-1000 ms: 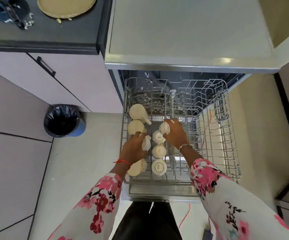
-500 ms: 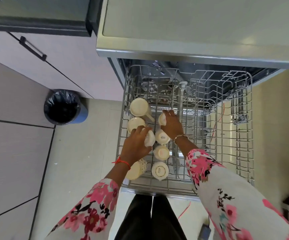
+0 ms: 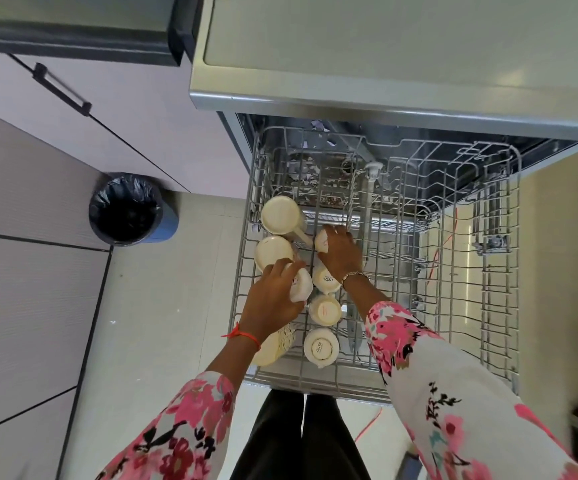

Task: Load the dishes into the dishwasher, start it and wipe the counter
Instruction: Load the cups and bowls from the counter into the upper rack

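Note:
The dishwasher's upper wire rack (image 3: 454, 258) is pulled out in front of me. Its left side holds several cream cups, upside down, in two rows; one (image 3: 321, 347) sits nearest me. A large cream mug (image 3: 281, 215) with a handle stands at the far left. My left hand (image 3: 273, 299) is closed around a small cream cup (image 3: 302, 284) in the left row. My right hand (image 3: 341, 251) grips another small cream cup (image 3: 321, 241) at the far end of the second row.
A blue bin (image 3: 131, 209) lined with a black bag stands on the floor to the left. Pale cabinet doors with a dark handle (image 3: 61, 89) lie beyond it. The dishwasher's top (image 3: 384, 64) overhangs the rack. The rack's right half has bare tines.
The camera has dipped and moved closer, so the counter with the plate is out of view. Both hands stay on their cups, the right one reaching slightly farther into the rack.

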Demonstrator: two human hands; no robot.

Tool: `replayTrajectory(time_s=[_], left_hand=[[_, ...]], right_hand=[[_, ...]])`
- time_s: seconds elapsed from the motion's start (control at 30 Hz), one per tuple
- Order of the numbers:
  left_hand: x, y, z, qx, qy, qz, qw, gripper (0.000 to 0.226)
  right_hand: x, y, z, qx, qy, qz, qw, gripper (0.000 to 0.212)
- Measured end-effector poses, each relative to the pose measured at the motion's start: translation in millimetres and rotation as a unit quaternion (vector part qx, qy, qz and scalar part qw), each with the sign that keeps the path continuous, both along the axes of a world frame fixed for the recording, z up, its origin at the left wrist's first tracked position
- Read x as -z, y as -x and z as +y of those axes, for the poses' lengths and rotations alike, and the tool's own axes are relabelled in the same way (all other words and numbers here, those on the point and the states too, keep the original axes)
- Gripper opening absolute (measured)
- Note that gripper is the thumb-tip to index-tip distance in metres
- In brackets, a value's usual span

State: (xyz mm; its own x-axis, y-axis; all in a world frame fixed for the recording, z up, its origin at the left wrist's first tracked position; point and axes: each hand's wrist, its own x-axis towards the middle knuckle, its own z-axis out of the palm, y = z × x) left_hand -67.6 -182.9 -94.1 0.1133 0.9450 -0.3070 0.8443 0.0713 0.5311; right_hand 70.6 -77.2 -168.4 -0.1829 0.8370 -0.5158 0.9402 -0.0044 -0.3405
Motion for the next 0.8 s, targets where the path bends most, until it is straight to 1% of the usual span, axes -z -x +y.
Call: replayTrajectory(time_s=[0.1, 0.23, 0.37, 0.47, 0.6, 0.63, 0.7, 0.77, 0.8], left_hand=[[1, 1, -2, -0.001, 0.001, -0.002, 1.0, 0.068], [4, 1, -3, -0.002, -0.002, -0.006, 1.0, 0.068], [5, 1, -4, -0.002, -0.006, -0.005, 1.0, 0.068], [5, 1, -3, -0.001, -0.008, -0.006, 1.0, 0.068], [5, 1, -4, -0.001, -0.005, -0.006, 1.0, 0.068], [4, 1, -3, -0.001, -0.007, -0.007, 1.0, 0.069], [0, -1, -2, -0.008, -0.01, -0.011, 1.0, 0.072], [-5, -3, 2, -0.036, 0.001, -0.031, 0.999, 0.078], [-9, -4, 4, -0.054, 0.007, -0.044, 0.998, 0.08]], right_hand=[[-2, -1, 0, 0.013, -0.002, 0.018, 1.0, 0.062], [0, -4, 0, 0.011, -0.001, 0.038, 0.999, 0.067], [2, -6, 0, -0.008, -0.013, 0.002, 1.0, 0.077], [5, -10, 1, -0.015, -0.006, -0.009, 1.0, 0.079], [5, -14, 1, -0.001, -0.007, 0.007, 1.0, 0.079], [3, -14, 0, 0.01, -0.013, 0.03, 0.999, 0.079], [-5, -13, -1, 0.051, -0.026, 0.125, 0.99, 0.075], [-23, -12, -1, 0.07, -0.006, 0.238, 0.969, 0.06], [-34, -12, 0, 0.054, 0.016, 0.27, 0.961, 0.051]])
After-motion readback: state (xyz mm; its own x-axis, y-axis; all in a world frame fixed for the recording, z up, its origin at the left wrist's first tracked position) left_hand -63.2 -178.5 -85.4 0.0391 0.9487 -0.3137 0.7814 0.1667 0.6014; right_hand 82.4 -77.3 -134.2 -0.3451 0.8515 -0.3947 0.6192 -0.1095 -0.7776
